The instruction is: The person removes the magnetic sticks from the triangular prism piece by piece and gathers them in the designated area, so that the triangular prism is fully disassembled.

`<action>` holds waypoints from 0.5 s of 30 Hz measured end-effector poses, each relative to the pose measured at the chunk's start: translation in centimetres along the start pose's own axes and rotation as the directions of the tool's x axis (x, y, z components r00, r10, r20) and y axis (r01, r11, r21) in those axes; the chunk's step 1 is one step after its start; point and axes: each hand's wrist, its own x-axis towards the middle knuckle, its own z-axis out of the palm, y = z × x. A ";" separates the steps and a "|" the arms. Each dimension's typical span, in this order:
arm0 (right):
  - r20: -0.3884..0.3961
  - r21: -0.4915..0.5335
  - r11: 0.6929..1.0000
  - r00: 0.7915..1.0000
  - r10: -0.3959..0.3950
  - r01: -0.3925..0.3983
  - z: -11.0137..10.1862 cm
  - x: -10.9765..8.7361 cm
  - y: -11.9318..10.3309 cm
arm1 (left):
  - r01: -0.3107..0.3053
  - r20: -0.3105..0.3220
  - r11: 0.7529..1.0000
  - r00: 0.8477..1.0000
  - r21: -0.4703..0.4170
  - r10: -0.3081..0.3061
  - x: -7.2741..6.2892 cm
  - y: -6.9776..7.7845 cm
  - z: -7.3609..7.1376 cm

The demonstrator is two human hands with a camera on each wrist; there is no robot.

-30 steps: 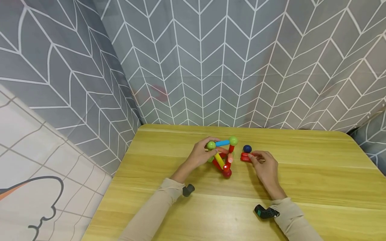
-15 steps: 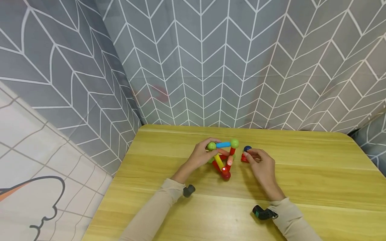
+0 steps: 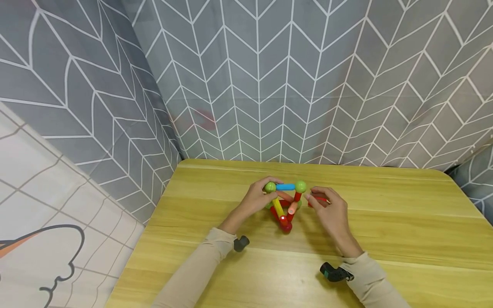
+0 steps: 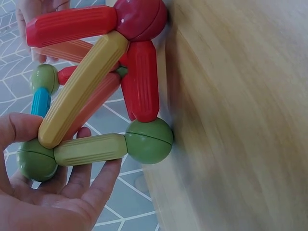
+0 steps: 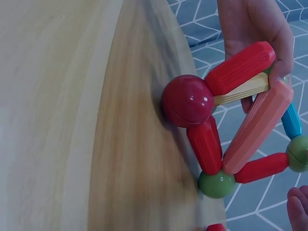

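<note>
My left hand (image 3: 258, 196) grips the back left corner of a magnetic stick-and-ball structure (image 4: 84, 89). Its thumb lies by a green ball (image 4: 36, 160), and the other fingers support a pale green stick (image 4: 91, 149) from behind. A blue stick (image 3: 285, 187) runs from that corner to another green ball (image 3: 300, 186). The dark red ball (image 5: 187, 101) at the front carries a red stick (image 5: 240, 67) with a free end. A salmon stick (image 5: 260, 127) also ends free. My right hand (image 3: 332, 211) is beside the right green ball, fingers loosely bent, nothing seen in them.
Loose red sticks (image 3: 320, 199) lie on the wooden table (image 3: 404, 218), partly covered by the right hand. Patterned grey curtains (image 3: 239, 85) hang behind and at the left. Each wrist wears a black camera mount, the right one (image 3: 334, 272) close above the tabletop.
The right hand has left the red sticks and moved left to the structure's right green ball. The blue ball is now out of sight. In the left hand, the structure's front end has swung slightly left.
</note>
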 end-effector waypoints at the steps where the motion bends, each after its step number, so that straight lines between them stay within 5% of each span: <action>1: 0.003 0.000 1.000 1.000 -0.001 0.001 0.0 0.0 -0.1 | 0.007 0.003 1.000 1.000 -0.001 -0.007 0.0 0.0 0.0; 15: 0.044 -0.028 0.999 0.999 -0.016 0.018 0.6 0.1 -1.1 | 0.023 0.002 0.999 1.000 -0.027 -0.022 0.0 0.2 0.0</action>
